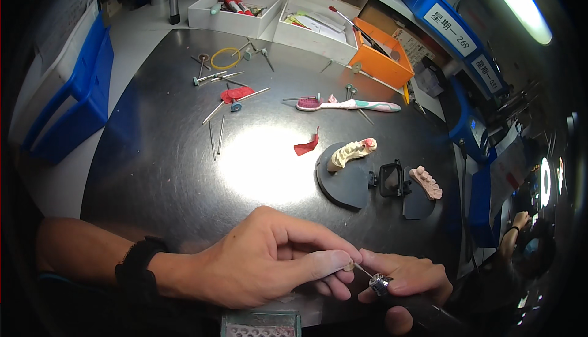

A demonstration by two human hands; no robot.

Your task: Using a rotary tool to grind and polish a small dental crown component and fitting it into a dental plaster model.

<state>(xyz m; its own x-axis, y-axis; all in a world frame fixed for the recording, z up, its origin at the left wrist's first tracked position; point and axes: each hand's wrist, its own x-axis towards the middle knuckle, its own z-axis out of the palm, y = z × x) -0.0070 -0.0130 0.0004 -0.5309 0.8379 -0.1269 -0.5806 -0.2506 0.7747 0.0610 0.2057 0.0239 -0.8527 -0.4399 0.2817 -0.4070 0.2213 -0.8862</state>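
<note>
My left hand pinches a small tooth-like dental crown between thumb and forefinger. In my right hand is a dark rotary handpiece with a silver collar. Its thin bur points left and meets or nearly touches the crown; actual contact is too small to tell. Both hands are close together near the front edge of the table. Beyond them stands a dark hinged articulator, opened flat, with a cream tooth model on one plate and a pinkish tooth model on the other.
Loose burs, red articulating film and a toothbrush lie on the metal tabletop. White boxes and an orange box line the back. Blue bins flank the left; a greenish tray sits in front.
</note>
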